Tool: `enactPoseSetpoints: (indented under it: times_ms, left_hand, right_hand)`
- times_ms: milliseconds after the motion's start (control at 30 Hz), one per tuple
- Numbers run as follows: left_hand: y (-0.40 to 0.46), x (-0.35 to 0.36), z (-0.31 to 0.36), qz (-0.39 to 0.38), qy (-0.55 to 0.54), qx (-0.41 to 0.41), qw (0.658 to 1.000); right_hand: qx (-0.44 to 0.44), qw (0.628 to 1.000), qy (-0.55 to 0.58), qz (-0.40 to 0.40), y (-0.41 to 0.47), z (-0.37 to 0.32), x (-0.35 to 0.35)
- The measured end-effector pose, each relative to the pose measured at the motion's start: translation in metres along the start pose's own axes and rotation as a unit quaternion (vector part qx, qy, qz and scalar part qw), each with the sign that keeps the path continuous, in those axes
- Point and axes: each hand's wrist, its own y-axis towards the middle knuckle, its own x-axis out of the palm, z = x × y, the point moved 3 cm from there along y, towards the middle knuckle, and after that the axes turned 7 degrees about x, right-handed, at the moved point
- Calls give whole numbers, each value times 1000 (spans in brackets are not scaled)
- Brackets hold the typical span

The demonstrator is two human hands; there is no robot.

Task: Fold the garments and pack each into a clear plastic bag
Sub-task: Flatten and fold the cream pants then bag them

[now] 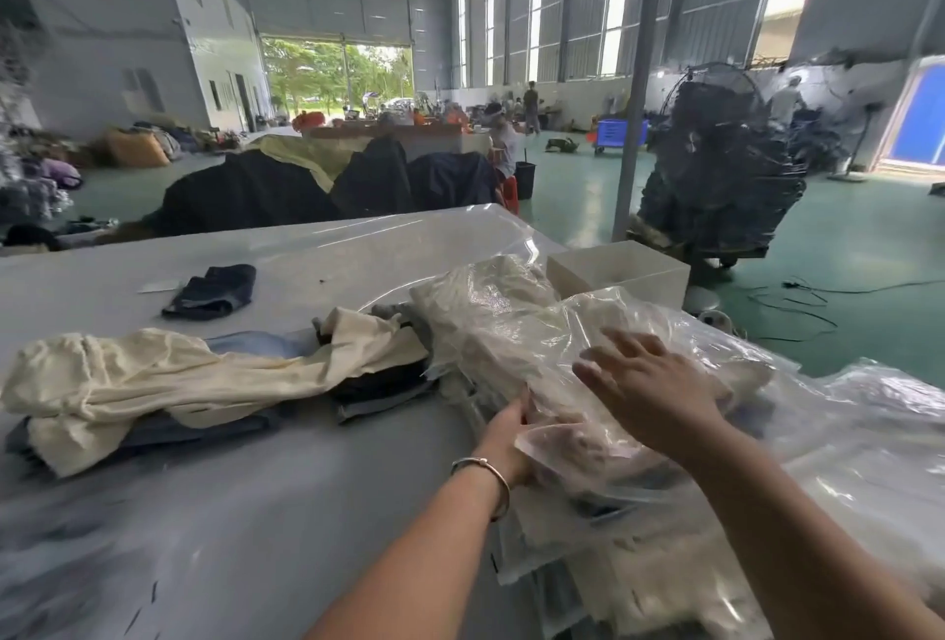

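Now, glossy crinkled clear bag (537, 332), cream garment (153, 379) rumpled

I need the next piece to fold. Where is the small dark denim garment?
In the head view, the small dark denim garment lies alone on the table, far left, beyond the cream garment.

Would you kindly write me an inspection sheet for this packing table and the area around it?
Surface: grey table under clear sheeting.
Job's things: cream garment lies unfolded over denim; bagged garments are piled on the right.
Clutter: small dark denim piece; white box.
Grippers: left hand grips the top bag's edge; right hand rests flat on it.
Cables: black cords lie on the green floor.
Surroundings: warehouse hall, dark clothing heap, fan, distant workers.
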Motion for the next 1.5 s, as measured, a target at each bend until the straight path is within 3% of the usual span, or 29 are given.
enactPoseSetpoints:
  times_ms: [100,200,300,433,533,633,800,900,1133,1333,1400,1500]
  left_hand:
    - [0,-1,-3,-4,78,10,997]
    - [-8,-7,-12,-10,124,29,992]
    - [-29,-33,-17,51,156,55,985]
    - [-78,-102,-38,132,160,21,978]
    - [-122,-162,-62,205,137,-25,969]
    - [-165,-221,-84,295,87,-65,949]
    - [-214,-309,-103,413,34,-78,907]
    - [-232,-359,-113,454,30,-77,887]
    - [-227,-465,-147,470,-15,-60,881]
    - [-221,-522,-173,445,-40,-64,892]
    - [-222,-533,-177,439,-42,-65,895]
    - [-221,-545,-178,448,-66,-56,890]
  right_hand:
    - [34,994,-60,-87,7,14,41]
    - [54,996,-36,-62,1,24,56]
    - [40,997,-38,-48,4,20,47]
    - [19,1000,1,14,10,-9,19]
    - [-21,992,94,87,10,-68,2]
    - [-111,972,178,102,8,-154,4]
    - [-257,943,210,-26,1,-319,68]
    - [-282,939,181,-77,9,-403,120]
    - [-209,963,135,-101,103,-552,213]
    - [-205,970,56,-119,187,-616,275]
    - [-154,969,177,-75,200,-621,270]
    - [-50,929,365,11,215,-622,226]
